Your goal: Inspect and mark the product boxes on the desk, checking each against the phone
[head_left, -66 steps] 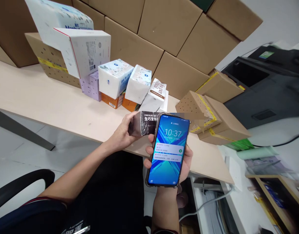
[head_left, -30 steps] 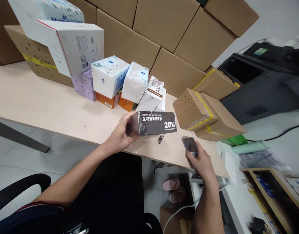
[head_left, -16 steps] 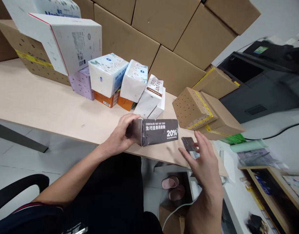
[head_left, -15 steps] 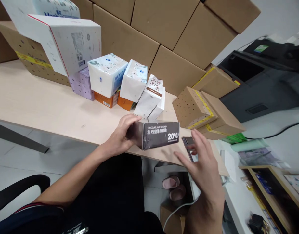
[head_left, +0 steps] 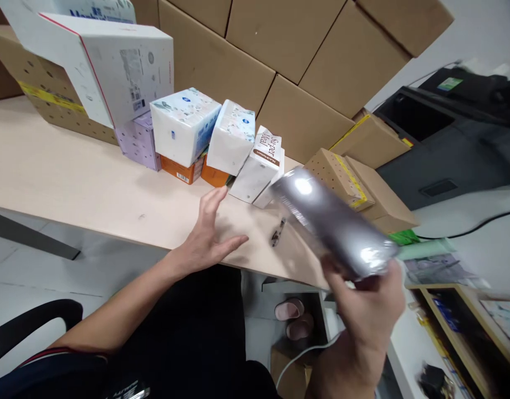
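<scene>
My right hand grips one end of a dark shrink-wrapped box and holds it tilted above the desk's right part, blurred by motion. My left hand hovers open over the desk's front edge, fingers spread, holding nothing. A small dark object lies on the desk between the hands. The phone is hidden from view.
At the back of the desk stand tissue packs, a white "Super Meal" carton, a purple box, a big white box and perforated brown cartons. Cardboard boxes form a wall behind. A black printer sits right.
The dark box has passed from my left hand to my right, which swung it rightward and tilted it. The left hand opened. The phone, set down on the desk earlier, is hidden now.
</scene>
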Motion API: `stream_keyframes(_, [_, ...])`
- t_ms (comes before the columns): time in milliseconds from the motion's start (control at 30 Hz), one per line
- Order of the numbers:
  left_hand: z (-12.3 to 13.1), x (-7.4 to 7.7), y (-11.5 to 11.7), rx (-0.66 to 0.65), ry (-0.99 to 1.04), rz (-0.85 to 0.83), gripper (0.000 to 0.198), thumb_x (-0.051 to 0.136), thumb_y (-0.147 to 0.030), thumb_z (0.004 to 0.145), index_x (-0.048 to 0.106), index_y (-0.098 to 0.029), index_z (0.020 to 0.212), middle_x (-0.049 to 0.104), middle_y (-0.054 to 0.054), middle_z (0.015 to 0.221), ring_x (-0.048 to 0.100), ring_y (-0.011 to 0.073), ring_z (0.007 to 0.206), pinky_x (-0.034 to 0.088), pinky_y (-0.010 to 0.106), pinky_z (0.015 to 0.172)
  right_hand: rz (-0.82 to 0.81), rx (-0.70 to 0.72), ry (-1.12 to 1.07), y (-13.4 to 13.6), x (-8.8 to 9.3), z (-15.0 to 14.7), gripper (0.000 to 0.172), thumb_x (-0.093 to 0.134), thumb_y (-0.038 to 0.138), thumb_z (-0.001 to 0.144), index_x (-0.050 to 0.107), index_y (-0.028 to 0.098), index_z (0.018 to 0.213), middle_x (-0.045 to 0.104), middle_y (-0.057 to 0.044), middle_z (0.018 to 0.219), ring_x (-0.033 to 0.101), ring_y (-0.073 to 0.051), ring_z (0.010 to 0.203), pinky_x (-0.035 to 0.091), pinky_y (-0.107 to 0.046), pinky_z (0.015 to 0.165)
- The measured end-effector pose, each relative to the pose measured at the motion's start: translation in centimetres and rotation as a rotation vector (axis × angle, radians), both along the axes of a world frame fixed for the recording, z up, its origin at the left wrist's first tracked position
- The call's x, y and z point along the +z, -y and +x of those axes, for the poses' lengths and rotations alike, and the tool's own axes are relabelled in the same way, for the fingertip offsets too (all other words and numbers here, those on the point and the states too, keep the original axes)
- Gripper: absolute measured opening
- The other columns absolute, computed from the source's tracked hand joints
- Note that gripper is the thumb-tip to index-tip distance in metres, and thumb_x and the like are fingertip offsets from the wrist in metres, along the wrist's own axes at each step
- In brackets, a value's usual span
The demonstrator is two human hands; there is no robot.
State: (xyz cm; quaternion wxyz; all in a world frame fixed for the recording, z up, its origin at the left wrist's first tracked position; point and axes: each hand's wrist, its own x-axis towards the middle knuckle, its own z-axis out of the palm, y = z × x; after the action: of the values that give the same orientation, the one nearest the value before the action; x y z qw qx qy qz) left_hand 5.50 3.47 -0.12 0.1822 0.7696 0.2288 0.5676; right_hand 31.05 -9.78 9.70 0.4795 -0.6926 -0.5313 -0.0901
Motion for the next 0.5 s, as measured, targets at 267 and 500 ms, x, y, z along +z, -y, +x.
stream_keyframes(267, [0.0,0.1,0.4,-0.029,-0.054,-0.173,0.082,0.071,-0.031,0.096,0.024,-0.032,0.164,0.055,0.014,0.142,0.057,0.0282,0.131,0.049,0.050,0.114,0.182,-0.060,-0.470,-10.5,-2.4,4.8,0.055,0.083,0.040,0.062,0.044,0.026,0.098,0.064,-0.002,0.102,0.059,-0.012,0.055,0.056,-0.032,0.046])
stream_keyframes(500, [-0.3,0.4,0.6,-0.011,-0.112,-0.282,0.073,0.067,-0.029,0.098,0.031,-0.030,0.161,0.062,0.011,0.133,0.062,0.0255,0.124,0.053,0.043,0.107,0.000,-0.082,-0.312,-17.8,-5.3,6.6,0.061,0.081,0.038,0.065,0.052,0.018,0.115,0.067,-0.013,0.109,0.071,-0.029,0.096,0.063,-0.042,0.075])
